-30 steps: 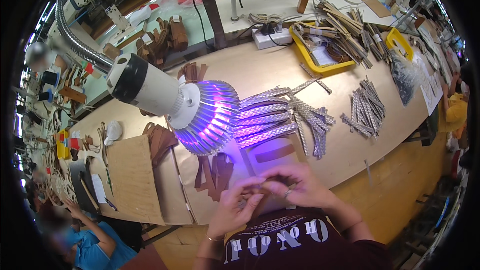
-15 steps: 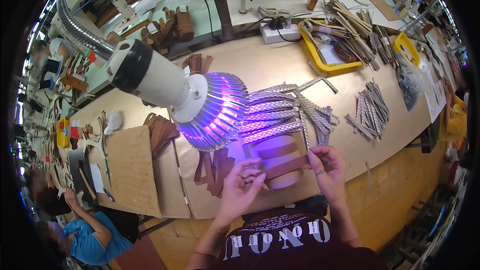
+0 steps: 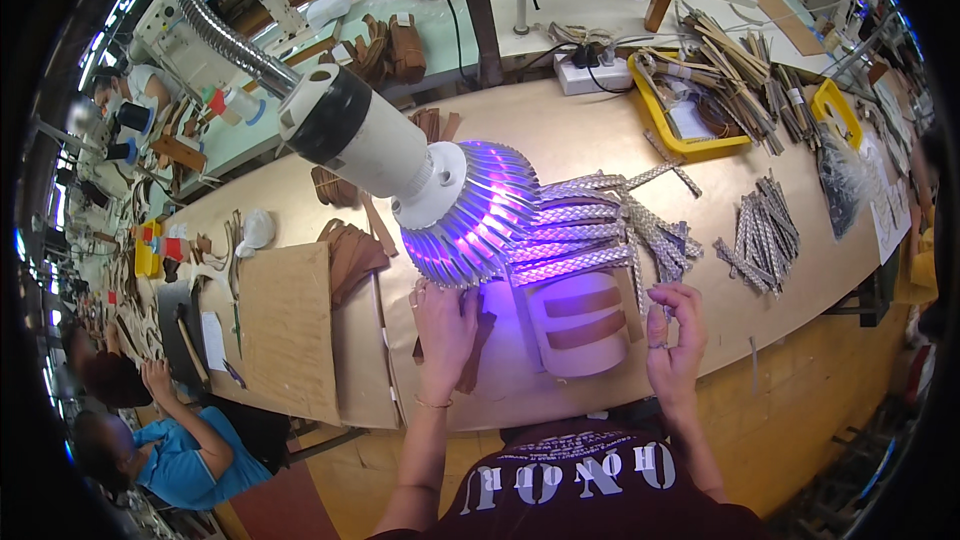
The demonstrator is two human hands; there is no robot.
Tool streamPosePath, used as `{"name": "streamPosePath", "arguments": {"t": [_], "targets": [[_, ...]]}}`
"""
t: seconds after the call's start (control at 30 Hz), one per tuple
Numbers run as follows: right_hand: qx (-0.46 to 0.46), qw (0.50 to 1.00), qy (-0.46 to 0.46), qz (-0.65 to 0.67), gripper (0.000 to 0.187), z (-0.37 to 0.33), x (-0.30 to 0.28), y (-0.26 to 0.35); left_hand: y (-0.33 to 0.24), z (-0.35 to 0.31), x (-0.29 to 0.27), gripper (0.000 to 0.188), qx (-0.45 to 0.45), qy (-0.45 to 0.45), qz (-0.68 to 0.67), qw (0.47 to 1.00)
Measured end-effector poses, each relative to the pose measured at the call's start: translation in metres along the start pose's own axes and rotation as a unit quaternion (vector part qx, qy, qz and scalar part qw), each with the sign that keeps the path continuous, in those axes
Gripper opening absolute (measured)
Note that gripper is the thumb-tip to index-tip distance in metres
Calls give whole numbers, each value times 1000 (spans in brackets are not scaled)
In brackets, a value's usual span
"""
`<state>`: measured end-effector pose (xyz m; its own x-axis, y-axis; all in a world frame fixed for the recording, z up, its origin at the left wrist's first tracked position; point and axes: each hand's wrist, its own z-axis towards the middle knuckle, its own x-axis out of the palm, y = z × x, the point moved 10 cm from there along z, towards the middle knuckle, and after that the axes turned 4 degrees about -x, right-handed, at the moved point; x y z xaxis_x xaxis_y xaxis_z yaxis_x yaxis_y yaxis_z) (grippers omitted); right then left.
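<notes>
"Where are the brown strips from where you sit?"

"Two, an upper strip (image 3: 583,302) and a lower strip (image 3: 587,330), lie across the pale rounded form (image 3: 585,358), apart from each other. More loose brown strips (image 3: 476,355) lie to its left."

"And the hands?"

"I see the left hand (image 3: 445,330) over those loose strips, fingertips near the lamp's edge. I can't tell whether its fingers grip one. The right hand (image 3: 678,345) is raised just right of the form, fingers loosely curled, thumb apart from them, and I see nothing in it."

"What's around that?"

"Silvery braided strips (image 3: 575,225) lie just beyond the form, glowing purple under the ribbed lamp (image 3: 470,210). To the right on the table (image 3: 560,130) I have a braided pile (image 3: 765,240), and farther back a yellow tray (image 3: 690,148). A flat tan board (image 3: 285,330) lies well to the left."
</notes>
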<state>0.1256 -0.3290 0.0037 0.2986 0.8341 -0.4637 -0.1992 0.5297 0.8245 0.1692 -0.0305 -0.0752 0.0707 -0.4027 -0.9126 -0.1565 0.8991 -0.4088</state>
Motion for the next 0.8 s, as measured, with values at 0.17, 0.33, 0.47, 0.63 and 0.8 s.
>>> {"name": "streamPosePath", "arguments": {"t": [0.17, 0.33, 0.47, 0.63, 0.8], "targets": [[-7, 992, 77, 96, 16, 9, 3, 20, -23, -19, -44, 13, 32, 82, -273, 958], [-53, 916, 291, 271, 21, 0, 46, 76, -90, -67, -100, 3, 216, 185, -426, 859], [-134, 781, 498, 353, 26, -33, 82, 118, -119, -82, -95, 3, 286, 233, -518, 772], [-21, 729, 534, 428, 23, -49, 89, 104, -129, -88, -80, 3, 307, 300, -582, 690], [99, 770, 469, 420, 17, -42, 71, 73, -114, -84, -49, 26, 129, 326, -679, 645]]}}
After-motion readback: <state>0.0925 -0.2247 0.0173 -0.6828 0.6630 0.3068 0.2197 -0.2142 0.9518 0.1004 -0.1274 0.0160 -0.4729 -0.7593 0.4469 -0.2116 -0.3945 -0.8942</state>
